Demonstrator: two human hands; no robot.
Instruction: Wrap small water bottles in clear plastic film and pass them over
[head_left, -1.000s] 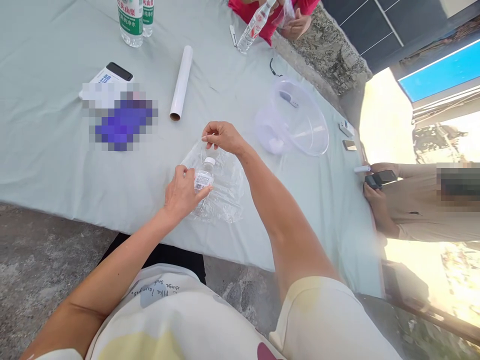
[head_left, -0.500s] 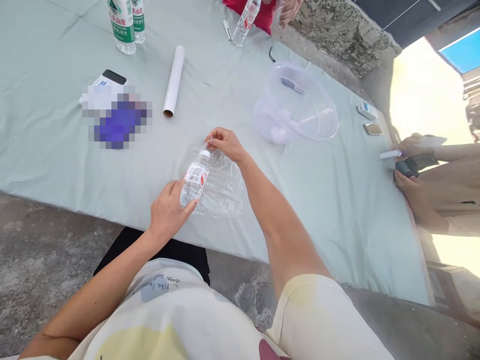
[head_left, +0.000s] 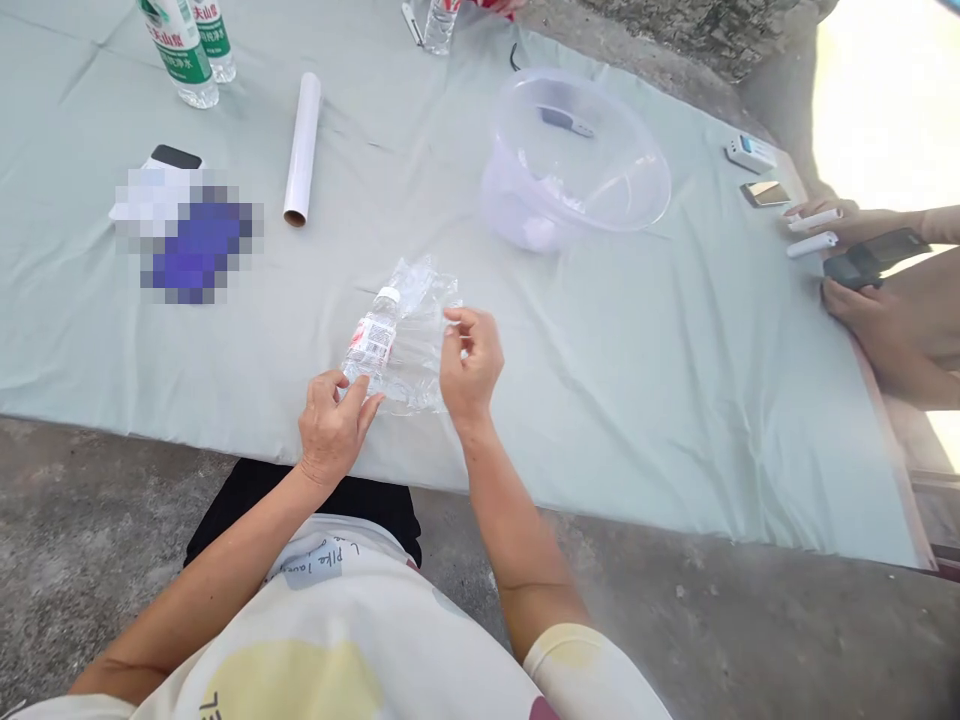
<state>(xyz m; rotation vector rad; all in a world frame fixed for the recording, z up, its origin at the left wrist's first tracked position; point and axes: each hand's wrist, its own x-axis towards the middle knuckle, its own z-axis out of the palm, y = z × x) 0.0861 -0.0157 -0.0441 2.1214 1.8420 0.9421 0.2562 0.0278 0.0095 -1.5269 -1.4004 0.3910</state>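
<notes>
A small clear water bottle point(head_left: 373, 340) with a white cap and a red-and-white label lies on a crumpled sheet of clear plastic film point(head_left: 420, 345), its cap pointing away from me. My left hand point(head_left: 331, 425) is at the bottle's base, thumb and fingers closed on the film there; whether they also press the bottle is hard to see. At the sheet's right edge, my right hand point(head_left: 471, 365) pinches the film between thumb and curled fingers. Part of the film spreads beyond the cap.
A white roll point(head_left: 302, 150) lies on the tablecloth point(head_left: 600, 400). Nearby are a clear basin point(head_left: 517, 200), green-label bottles point(head_left: 180, 55), a blurred blue item point(head_left: 199, 250) and another bottle point(head_left: 441, 25). At right, another person's hands point(head_left: 855, 305) hold a dark grey device point(head_left: 874, 258).
My right hand has moved from beside the cap to the film's right edge, lower and rightward. My left hand has shifted slightly down off the bottle's side. The view has turned a little.
</notes>
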